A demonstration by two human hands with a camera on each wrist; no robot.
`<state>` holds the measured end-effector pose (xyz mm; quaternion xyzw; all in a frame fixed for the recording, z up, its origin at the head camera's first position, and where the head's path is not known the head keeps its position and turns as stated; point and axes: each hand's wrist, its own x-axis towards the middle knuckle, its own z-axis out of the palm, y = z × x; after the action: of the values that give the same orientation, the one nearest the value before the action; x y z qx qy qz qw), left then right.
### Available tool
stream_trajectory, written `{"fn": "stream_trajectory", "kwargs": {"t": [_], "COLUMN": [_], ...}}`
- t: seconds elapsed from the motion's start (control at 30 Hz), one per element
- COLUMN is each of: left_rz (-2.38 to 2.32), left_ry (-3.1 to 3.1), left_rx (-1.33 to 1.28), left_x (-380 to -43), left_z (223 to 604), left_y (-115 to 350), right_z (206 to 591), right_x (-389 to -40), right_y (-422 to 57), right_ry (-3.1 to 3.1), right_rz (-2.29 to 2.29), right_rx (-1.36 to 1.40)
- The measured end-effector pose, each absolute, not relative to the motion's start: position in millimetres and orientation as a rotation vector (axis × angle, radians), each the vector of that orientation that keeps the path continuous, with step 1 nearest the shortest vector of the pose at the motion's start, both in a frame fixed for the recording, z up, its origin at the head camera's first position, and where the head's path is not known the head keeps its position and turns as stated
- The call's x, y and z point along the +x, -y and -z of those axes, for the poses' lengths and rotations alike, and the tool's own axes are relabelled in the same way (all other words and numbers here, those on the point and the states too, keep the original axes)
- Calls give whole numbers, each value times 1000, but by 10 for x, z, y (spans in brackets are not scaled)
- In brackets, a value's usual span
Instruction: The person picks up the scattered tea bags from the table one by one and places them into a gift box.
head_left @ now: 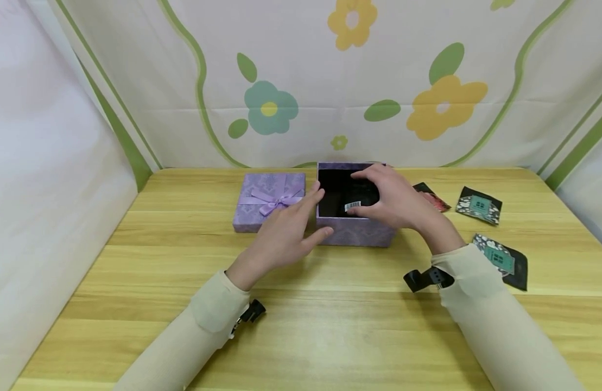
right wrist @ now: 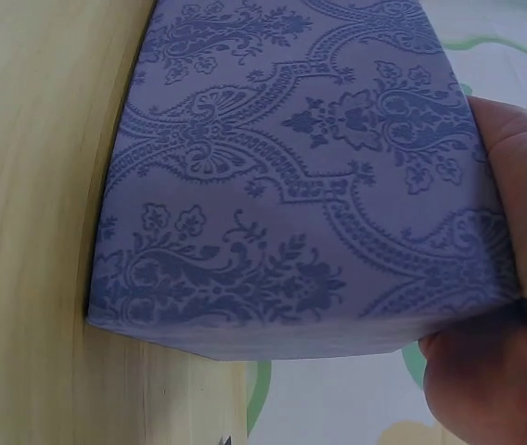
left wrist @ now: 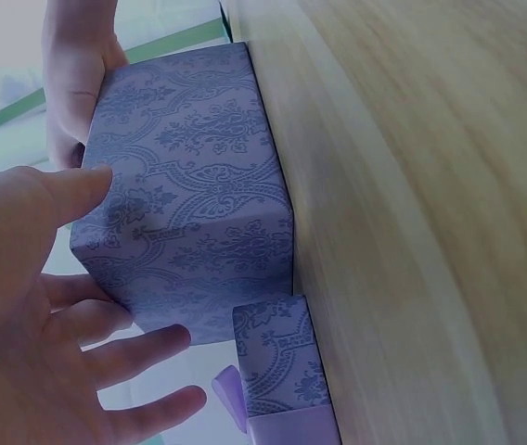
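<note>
A purple patterned box (head_left: 356, 232), without its lid, stands near the back of the table, its inside dark. My right hand (head_left: 391, 198) reaches over its right side into the opening, thumb and fingers curved about a black packet (head_left: 361, 194) with a white barcode label. In the right wrist view the box wall (right wrist: 282, 176) hides most of that hand. My left hand (head_left: 286, 231) is at the box's left front corner, fingers spread and fairly straight, fingertips right at the rim. The left wrist view shows its thumb against the box's upper edge.
Left of the box lies its purple lid (head_left: 266, 190) with a ribbon bow. To the right are a red-and-black packet (head_left: 435, 200), partly behind my right hand, and two black packets with teal labels, one farther back (head_left: 479, 205), one nearer (head_left: 501, 262). A flowered curtain (head_left: 330, 81) hangs behind.
</note>
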<state>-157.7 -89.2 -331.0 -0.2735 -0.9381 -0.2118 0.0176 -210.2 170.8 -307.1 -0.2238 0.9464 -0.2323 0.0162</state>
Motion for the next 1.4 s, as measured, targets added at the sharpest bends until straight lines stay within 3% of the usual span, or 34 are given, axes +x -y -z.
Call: {"fn": "stream_trajectory", "kwargs": {"t": [0.73,1.4], "left_rz": [664,655], "left_ry": [2873,2881], "left_rx": [-866,-867], "left_x": [-1585,-1586], "left_z": [3328,3327], "left_y": [895,902], "right_z": [3078,3119], "right_x": [-2170,-2159], "right_y": [-1559,-1594], "right_ry": [-2936,-2952], "right_rz": [413,537], "right_rx": [-677,-673]}}
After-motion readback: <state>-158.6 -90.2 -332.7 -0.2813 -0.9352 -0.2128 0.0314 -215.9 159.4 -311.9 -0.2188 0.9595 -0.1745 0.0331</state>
